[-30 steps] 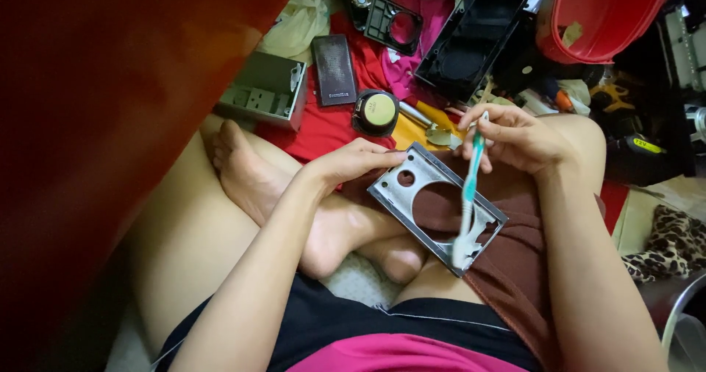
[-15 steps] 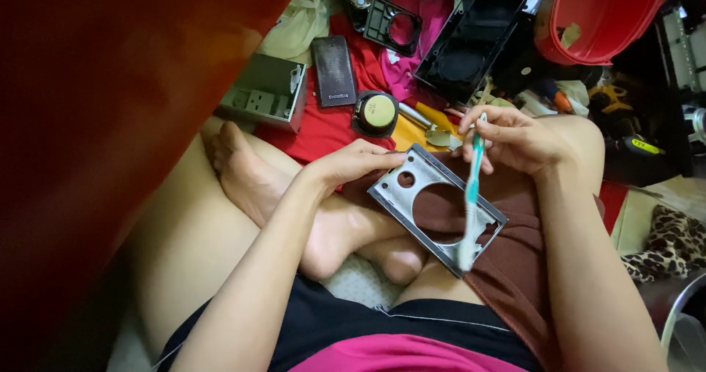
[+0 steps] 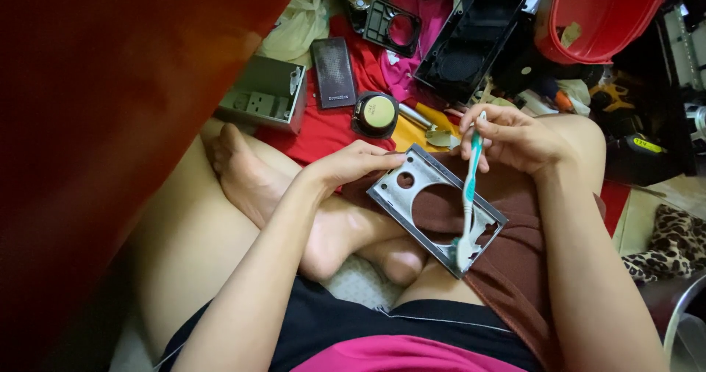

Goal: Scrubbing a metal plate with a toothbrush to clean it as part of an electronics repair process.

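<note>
The toothbrush (image 3: 468, 195) has barely shifted over the last second: its bristle end now rests at the lower corner of the grey metal frame (image 3: 435, 206), which lies on the brown cloth (image 3: 515, 232) over the person's lap, so the scrubbing looks confined to that corner. The right hand (image 3: 518, 138) has its fingers closed around the brush handle, as before. The left hand (image 3: 353, 164) likewise stays curled over the frame's upper-left edge, steadying it.
</note>
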